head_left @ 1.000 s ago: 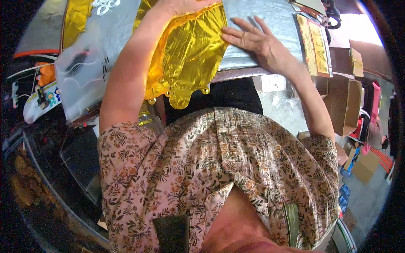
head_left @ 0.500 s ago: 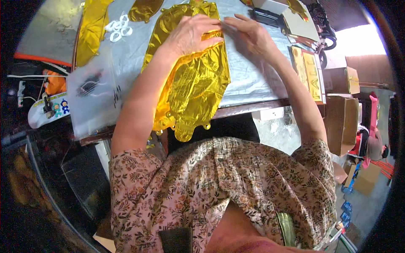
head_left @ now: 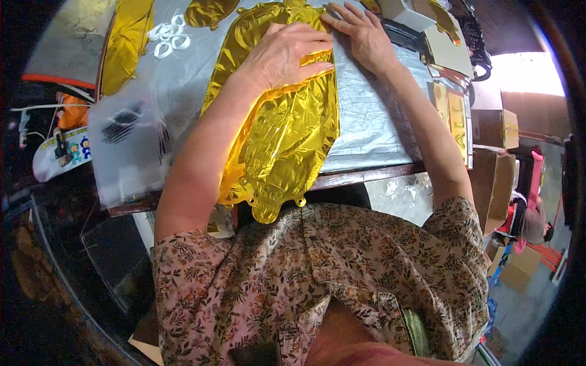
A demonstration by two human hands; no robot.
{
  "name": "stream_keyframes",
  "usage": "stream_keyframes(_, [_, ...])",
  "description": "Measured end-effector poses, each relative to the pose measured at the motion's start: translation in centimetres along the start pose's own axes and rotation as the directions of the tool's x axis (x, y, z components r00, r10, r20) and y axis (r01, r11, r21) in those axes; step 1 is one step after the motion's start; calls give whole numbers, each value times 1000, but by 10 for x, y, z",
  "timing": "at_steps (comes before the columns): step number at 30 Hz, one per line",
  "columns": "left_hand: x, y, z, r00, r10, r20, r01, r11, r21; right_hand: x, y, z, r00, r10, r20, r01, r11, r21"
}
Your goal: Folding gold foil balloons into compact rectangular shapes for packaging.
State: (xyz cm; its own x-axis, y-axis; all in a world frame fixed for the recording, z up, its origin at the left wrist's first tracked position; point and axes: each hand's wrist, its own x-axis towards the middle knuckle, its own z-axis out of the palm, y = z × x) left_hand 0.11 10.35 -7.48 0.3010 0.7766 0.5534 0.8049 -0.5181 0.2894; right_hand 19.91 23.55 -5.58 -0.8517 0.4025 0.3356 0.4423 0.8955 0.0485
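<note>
Head view: right fingers (head_left: 343,25) reach further up along the gold foil piece (head_left: 293,134)

The left fingers (head_left: 310,46) lie across the upper half of the foil, close together and slightly bent, with the thumb apart from them; I cannot tell whether they pinch a layer or only press on it. The right fingers are loosely spread, knuckles raised, with the nearest fingertip at the foil's right edge, and whether it touches is hard to tell.

Half a second ago the right fingers were bunched beside the left fingertips; now they extend beyond them, toward the upper corner. The left fingers keep much the same place on the foil. This seems to leave the left to steady the piece while the right attends to its margin.

The foil lies under the left fingers on the silvery-covered surface (head_left: 375,131), its tabbed lower end hanging over the near edge. Well left of the left fingers are white rings (head_left: 171,38) and another gold piece (head_left: 128,46); lower on that side lies a clear plastic bag (head_left: 131,158). A dark tray-like object (head_left: 403,36) sits just right of the right fingers
</note>
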Motion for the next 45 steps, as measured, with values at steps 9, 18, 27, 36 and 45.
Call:
stream_keyframes(9, [6, 3, 1, 1000, -6, 4, 6, 1000, -21, 23, 19, 10, 991, 127, 39, -131, 984, 124])
stream_keyframes(18, [1, 3, -2, 1000, -1, 9, 1, 1000, 22, -27, -1, -30, 991, 124, -59, -112, 978, 176])
stream_keyframes(27, [3, 4, 0, 999, 0, 48, 0, 1000, 15, -69, -68, -69, 812, 437, 387, -582, 556, 593])
stream_keyframes(36, [7, -1, 2, 999, 10, 44, -11, 1000, 18, -62, -81, -65, 679, 488, 548, -723, 318, 613])
stream_keyframes(45, [4, -2, 3, 1000, 2, 23, -3, 1000, 19, -62, -94, -61, 633, 514, 579, -747, 210, 631])
